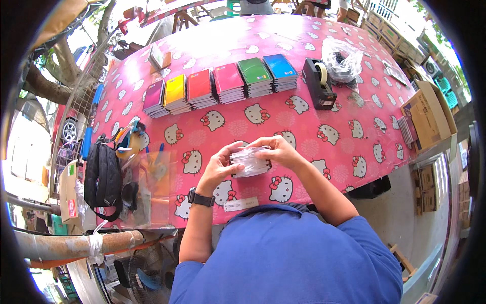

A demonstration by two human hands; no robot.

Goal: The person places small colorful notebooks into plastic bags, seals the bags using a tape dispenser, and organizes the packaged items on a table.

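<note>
A small stack of spiral notebooks wrapped in clear plastic [250, 164] is between my hands, just above the table's near side. My left hand [221, 164] closes round its left end, thumb on the near side. From the right, my right hand [277, 151] pinches the wrap at the top far edge. The covers inside are hard to make out through the shiny film. Farther off, several notebook piles stand in a row: purple, yellow, red [200, 87], pink, green [254, 71] and blue [280, 67]. A white printed strip [241, 204] lies near my body.
A black tape dispenser [320, 86] and a crumpled clear plastic bag [342, 60] sit right of the piles. An open cardboard box [428, 117] stands at the right edge, with notebooks beside it. A black backpack [103, 177] and clear plastic sleeves [156, 195] lie left.
</note>
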